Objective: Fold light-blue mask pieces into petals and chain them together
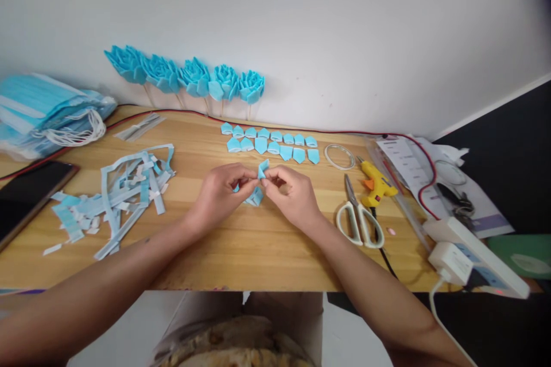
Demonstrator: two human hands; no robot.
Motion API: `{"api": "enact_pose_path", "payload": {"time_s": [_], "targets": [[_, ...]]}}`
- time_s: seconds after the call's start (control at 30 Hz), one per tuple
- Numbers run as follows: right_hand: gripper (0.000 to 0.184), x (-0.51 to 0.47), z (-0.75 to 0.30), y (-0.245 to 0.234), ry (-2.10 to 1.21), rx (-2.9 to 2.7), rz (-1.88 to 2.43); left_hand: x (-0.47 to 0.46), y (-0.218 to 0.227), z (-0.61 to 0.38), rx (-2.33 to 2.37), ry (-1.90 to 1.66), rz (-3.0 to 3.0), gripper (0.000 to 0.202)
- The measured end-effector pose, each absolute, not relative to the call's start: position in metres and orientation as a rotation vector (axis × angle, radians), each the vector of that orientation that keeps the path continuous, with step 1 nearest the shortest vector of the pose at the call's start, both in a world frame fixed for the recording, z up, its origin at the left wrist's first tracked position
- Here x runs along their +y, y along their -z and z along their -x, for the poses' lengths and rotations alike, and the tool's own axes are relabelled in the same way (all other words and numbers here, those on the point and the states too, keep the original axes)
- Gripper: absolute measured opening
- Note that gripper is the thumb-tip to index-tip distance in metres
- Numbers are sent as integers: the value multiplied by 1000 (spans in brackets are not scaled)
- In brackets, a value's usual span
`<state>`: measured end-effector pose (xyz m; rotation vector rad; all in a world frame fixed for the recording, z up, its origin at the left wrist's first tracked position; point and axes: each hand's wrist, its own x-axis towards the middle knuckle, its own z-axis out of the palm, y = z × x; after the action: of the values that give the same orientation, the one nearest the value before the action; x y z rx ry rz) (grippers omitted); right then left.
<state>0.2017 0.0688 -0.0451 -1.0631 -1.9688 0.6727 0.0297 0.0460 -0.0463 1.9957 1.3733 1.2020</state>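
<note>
Between the fingertips of my left hand (pixel 228 186) and my right hand (pixel 288 192) is a small folded piece of blue mask fabric (pixel 263 168). Both hands pinch it, one from each side, a little above the table. Partly hidden below them lie more blue fabric pieces (pixel 255 197). Just beyond my fingers, folded blue petals (pixel 260 145) with pointed tips lie in two rows. Behind those, several blue fabric flowers (pixel 196 77) on thin sticks lean against the white wall.
Fabric scraps (pixel 124 189) and a phone (pixel 34 195) lie left, near bagged masks (pixel 38 106). To the right are scissors (pixel 357 215), a yellow glue gun (pixel 376 182), a clear tape ring (pixel 340 156) and a power strip (pixel 482 258). A red-black cable (pixel 189 112) runs along the wall.
</note>
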Motion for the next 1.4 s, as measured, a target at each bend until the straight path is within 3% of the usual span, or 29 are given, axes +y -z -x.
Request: {"api": "enact_pose_path", "payload": {"time_s": [0.2,1.4], "targets": [[7,68,-201,46,-534,-2038,1029,45,45,-30,1390,-1178,-1977,13],[7,68,-202,47,-530,-2066,1025,47,48,-30,1380,-1135,-1894,11]]}}
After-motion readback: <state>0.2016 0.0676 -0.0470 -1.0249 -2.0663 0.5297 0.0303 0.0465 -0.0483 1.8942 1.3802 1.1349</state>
